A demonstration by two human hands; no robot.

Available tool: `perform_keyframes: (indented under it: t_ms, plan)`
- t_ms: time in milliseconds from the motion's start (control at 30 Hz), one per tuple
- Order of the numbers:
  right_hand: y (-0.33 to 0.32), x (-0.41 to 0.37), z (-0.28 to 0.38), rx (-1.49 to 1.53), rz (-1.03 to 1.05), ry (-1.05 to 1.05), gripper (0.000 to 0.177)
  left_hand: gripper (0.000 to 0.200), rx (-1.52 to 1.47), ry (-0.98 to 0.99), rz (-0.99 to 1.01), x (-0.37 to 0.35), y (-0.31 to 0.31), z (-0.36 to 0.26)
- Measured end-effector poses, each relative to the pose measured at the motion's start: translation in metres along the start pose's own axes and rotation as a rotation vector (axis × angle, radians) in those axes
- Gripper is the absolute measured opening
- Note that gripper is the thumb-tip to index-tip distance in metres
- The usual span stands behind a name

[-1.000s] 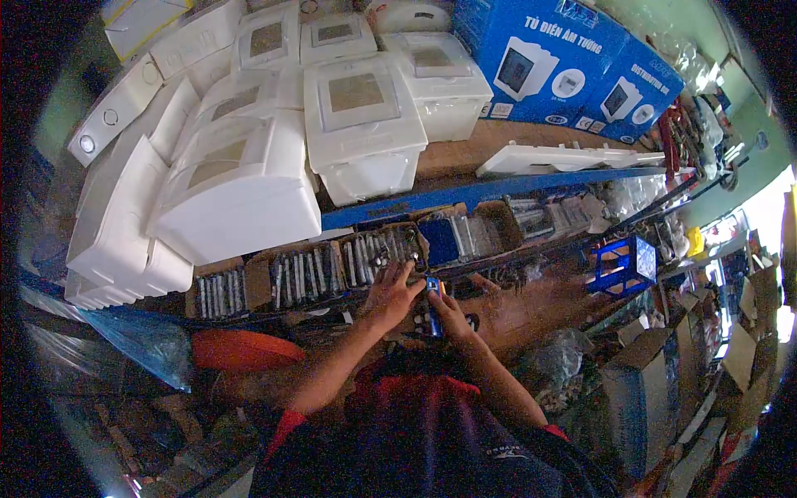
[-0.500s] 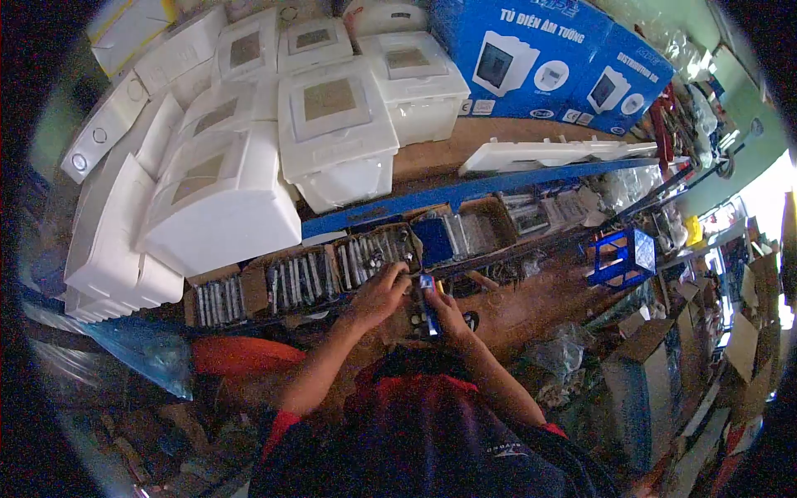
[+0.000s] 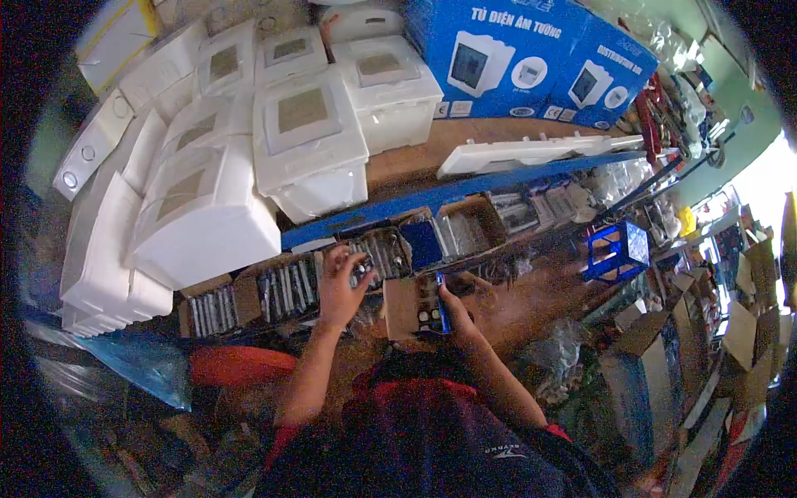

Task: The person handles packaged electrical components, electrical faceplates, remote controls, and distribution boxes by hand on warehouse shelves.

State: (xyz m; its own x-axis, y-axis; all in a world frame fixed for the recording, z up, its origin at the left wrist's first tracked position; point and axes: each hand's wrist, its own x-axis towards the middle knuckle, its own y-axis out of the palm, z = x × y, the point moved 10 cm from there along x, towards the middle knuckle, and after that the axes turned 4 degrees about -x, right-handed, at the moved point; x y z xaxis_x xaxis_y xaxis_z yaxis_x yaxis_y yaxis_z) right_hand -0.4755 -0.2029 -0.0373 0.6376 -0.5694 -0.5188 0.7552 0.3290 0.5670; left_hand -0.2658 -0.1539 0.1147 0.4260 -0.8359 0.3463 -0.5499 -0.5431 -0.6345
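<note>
My right hand (image 3: 462, 319) is closed around the blue side of a small cardboard box (image 3: 402, 309). The box is open, with its plain brown flap to the left and several small round pale-ended pieces (image 3: 429, 315) inside. To the left of the box my left hand (image 3: 337, 289) is raised with fingers curved and thumb apart. It hovers in front of the open cartons, and I see nothing clearly held in it. Behind it is a carton of upright, thin, clear-wrapped packs (image 3: 378, 252); another carton of similar packs (image 3: 287, 290) stands to its left.
White plastic enclosures (image 3: 307, 124) with windowed covers crowd the upper shelf beside a blue printed carton (image 3: 531, 66). A blue shelf edge (image 3: 465, 189) runs above the row of cartons. At right are a blue stool (image 3: 618, 251), clear plastic wrap (image 3: 558, 353) and opened cardboard boxes (image 3: 639, 357).
My left hand has moved up and left, away from the small box, and its fingers have spread. The box now shows its opened flap and contents. My right hand has shifted slightly right and down.
</note>
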Motion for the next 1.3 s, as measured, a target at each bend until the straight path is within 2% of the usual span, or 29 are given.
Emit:
perform_keyframes:
  t_ms: [100,200,300,433,533,633,733,800,867,933,1033,1100,1167,1200,1233,1300]
  plan:
    - [0.011,-0.010,0.005,-0.058,0.051,0.013,0.040,0.026,-0.063,0.183,0.237,-0.016,0.019,-0.061]
    - [0.017,-0.008,0.015,-0.071,0.027,-0.117,0.039,0.022,-0.060,0.194,0.430,-0.035,0.052,-0.080]
    - [0.011,-0.005,0.017,-0.177,-0.041,-0.154,0.038,0.024,0.044,0.134,0.489,-0.046,0.070,-0.066]
    - [0.011,-0.008,0.014,-0.152,-0.051,-0.159,0.039,0.024,0.131,0.185,0.493,-0.051,0.075,-0.064]
    - [0.004,-0.004,0.013,-0.197,-0.059,-0.197,0.041,0.021,0.043,0.200,0.413,-0.050,0.063,-0.072]
    - [-0.015,0.004,0.006,-0.199,-0.111,-0.202,0.042,0.022,-0.006,0.249,0.206,-0.044,0.040,-0.070]
    - [-0.035,-0.002,0.004,-0.186,-0.190,-0.115,0.041,0.031,-0.092,0.051,0.192,-0.036,0.034,-0.034]
    - [-0.046,-0.005,0.009,-0.177,-0.235,-0.160,0.041,0.039,-0.348,-0.374,0.284,-0.034,0.049,0.027]
    - [-0.056,-0.007,0.009,-0.167,-0.299,-0.166,0.044,0.044,-0.409,-0.647,0.245,-0.044,0.059,0.073]
    - [-0.068,-0.005,0.003,-0.155,-0.324,-0.127,0.047,0.048,-0.272,-0.760,0.082,-0.050,0.057,0.111]
    - [-0.083,-0.005,-0.006,-0.132,-0.433,-0.054,0.049,0.049,0.022,-0.792,-0.087,-0.060,0.073,0.169]
    - [-0.081,-0.008,-0.004,-0.140,-0.450,-0.072,0.049,0.043,-0.263,-0.954,-0.068,-0.053,0.061,0.140]
    - [-0.065,-0.014,0.011,-0.171,-0.383,-0.165,0.048,0.037,-0.419,-0.894,0.023,-0.039,0.077,0.154]
    - [-0.069,-0.012,0.009,-0.164,-0.382,-0.158,0.046,0.034,-0.428,-0.756,0.103,-0.032,0.101,0.205]
    - [-0.073,-0.011,0.007,-0.157,-0.380,-0.151,0.044,0.031,-0.434,-0.616,0.182,-0.018,0.102,0.203]
    - [-0.082,-0.011,0.000,-0.167,-0.400,-0.135,0.042,0.026,0.042,-0.379,-0.007,-0.005,0.074,0.202]
